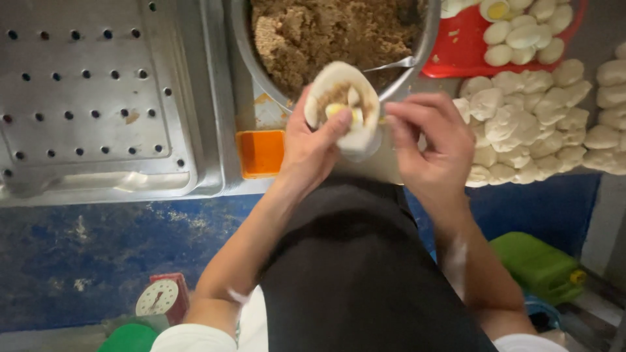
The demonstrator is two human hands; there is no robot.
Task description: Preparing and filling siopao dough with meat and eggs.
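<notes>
Head view, looking straight down. Left hand at centre frame cups a round white dough wrapper, fingers curled under it, thumb pressed on its lower edge; clamped on the wrapper. Wrapper lies open, brown filling and a piece of boiled egg sitting in its middle. Right hand just right of it, fingers together, pinched at the wrapper's right edge; something thin may be in the pinch, cannot tell what.

Directly above the hands, top centre: big metal bowl full of crumbly brown filling, with a metal utensil resting at its rim, just beside the wrapper. Top right: red tray carrying peeled boiled eggs, one cut to show yolk. Right of frame: heap of white dough pieces on the counter, more at far right edge. Left half: perforated metal steamer tray, empty holes showing. Small orange container beside left wrist.

Lower frame: black apron, blue counter front, kitchen scale bottom left, green jerrycan bottom right.
</notes>
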